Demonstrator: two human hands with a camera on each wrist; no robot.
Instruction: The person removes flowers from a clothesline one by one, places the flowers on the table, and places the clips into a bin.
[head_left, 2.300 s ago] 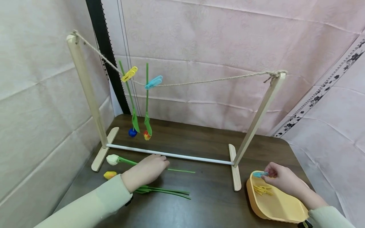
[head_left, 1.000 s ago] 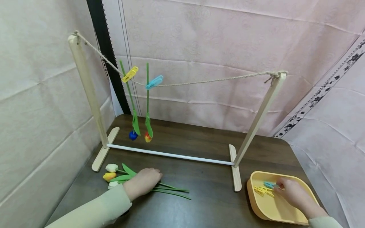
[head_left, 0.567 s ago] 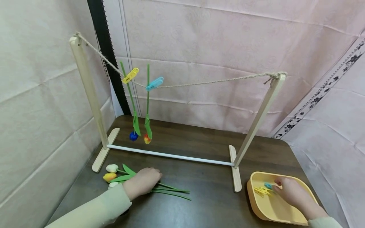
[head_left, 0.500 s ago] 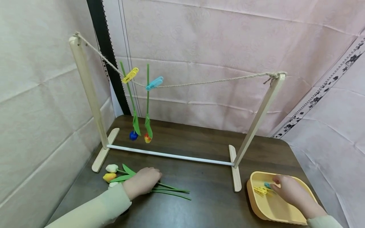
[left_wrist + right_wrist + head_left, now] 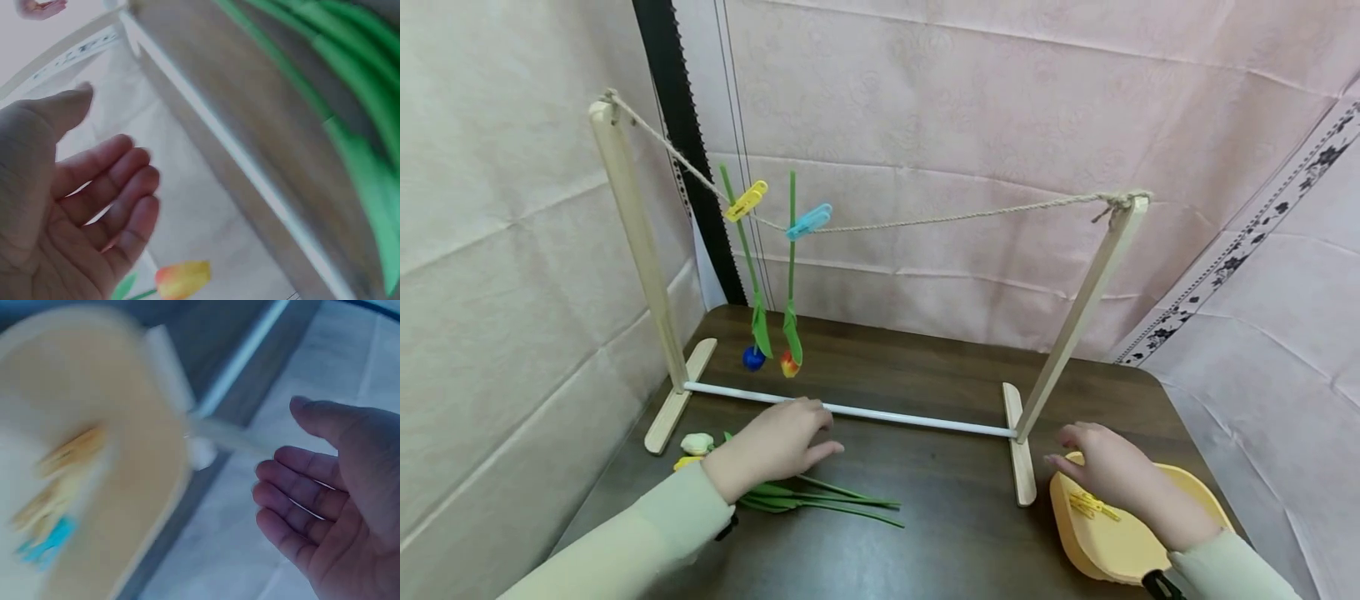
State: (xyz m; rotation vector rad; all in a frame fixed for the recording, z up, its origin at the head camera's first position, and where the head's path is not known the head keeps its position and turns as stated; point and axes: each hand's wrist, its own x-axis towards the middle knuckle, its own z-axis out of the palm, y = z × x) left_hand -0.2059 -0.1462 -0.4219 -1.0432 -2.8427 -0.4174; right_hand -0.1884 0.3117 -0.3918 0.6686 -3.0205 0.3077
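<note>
My left hand point(image 5: 775, 442) hovers over the lying tulips, whose green stems point(image 5: 842, 497) reach out to its right; it holds nothing, and its fingers are relaxed in the left wrist view point(image 5: 94, 194). My right hand point(image 5: 1120, 475), also with nothing in it, is above the left part of the yellow tray point(image 5: 1120, 554). Yellow clothespins point(image 5: 1092, 505) lie in that tray, and a blue clothespin point(image 5: 50, 540) beside them shows in the right wrist view. The sleeve and hand cover part of the tulips, though a white bloom point(image 5: 697, 443) shows.
A rope point(image 5: 925, 221) sags between two wooden posts point(image 5: 1078, 312), joined low down by a white rod point(image 5: 895, 416). From it hang two upside-down tulips, one blue point(image 5: 753, 358) and one red-yellow point(image 5: 790, 363), held by a yellow clothespin point(image 5: 746, 201) and a blue one point(image 5: 809, 222).
My left hand has let go of the tulips and lifted away from them. My right hand has come up out of the tray and moved left, leaving the blue clothespin behind.
</note>
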